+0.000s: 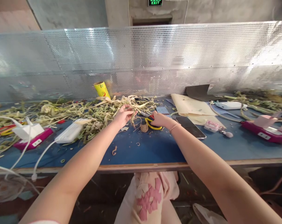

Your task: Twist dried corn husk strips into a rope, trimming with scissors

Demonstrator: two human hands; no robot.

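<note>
In the head view, left of the phone (190,127), the left hand (124,116) is pinching a dried stalk (133,119). The right hand (160,120), nearer the phone, is gripping and partly hiding scissors (150,118); their long axis is pointing left, toward the stalk. Blur is obscuring whether their tips are touching it.

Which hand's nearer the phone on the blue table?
Right. The right hand, gripping the scissors, is just left of the phone; the left hand, holding a dried plant, is farther left.
</note>
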